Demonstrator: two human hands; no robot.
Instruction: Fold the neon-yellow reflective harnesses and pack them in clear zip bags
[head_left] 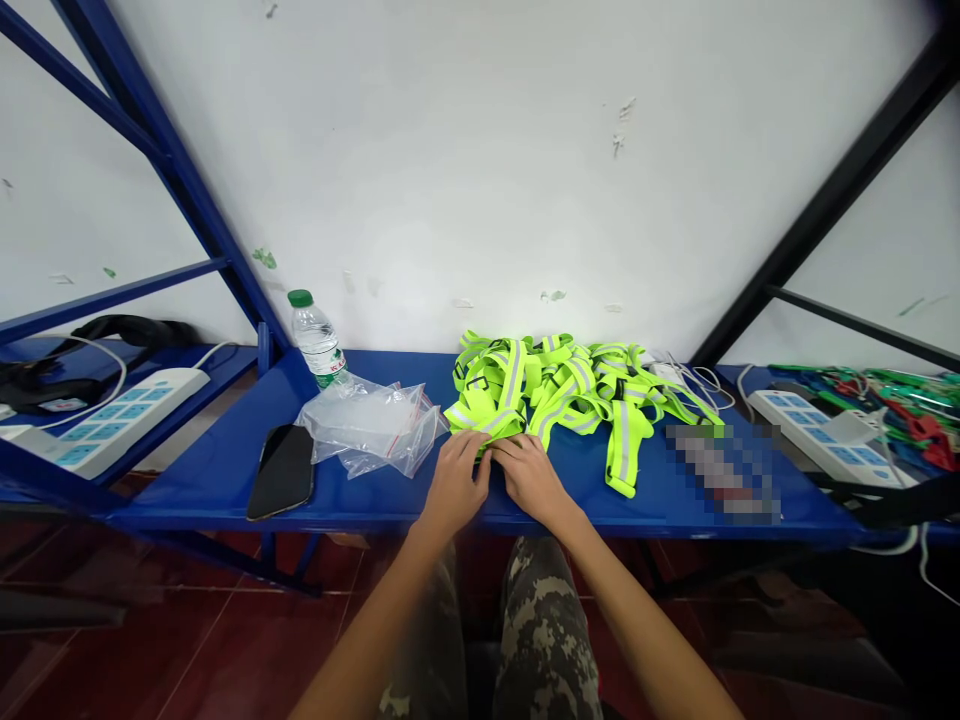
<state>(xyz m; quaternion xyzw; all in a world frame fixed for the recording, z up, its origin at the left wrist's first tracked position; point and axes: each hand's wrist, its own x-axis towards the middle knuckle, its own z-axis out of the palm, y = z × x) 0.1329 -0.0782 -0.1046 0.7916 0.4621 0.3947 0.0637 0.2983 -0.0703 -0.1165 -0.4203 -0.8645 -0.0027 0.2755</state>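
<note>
Left hand [454, 486], right hand [531, 478]: together on tangled neon-yellow reflective vests [514, 385]; any grip hard to tell.

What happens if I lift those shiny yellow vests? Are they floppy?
Probably floppy: the reflective vests lie in soft, bent folds. They look light for their size, being thin straps. Lifting one may drag others, since they seem tangled.

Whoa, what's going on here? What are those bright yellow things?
A person has their left hand and right hand on the front edge of a heap of neon yellow reflective straps. The heap lies on a blue metal shelf. To its left are clear plastic bags, a phone and a water bottle.
</note>
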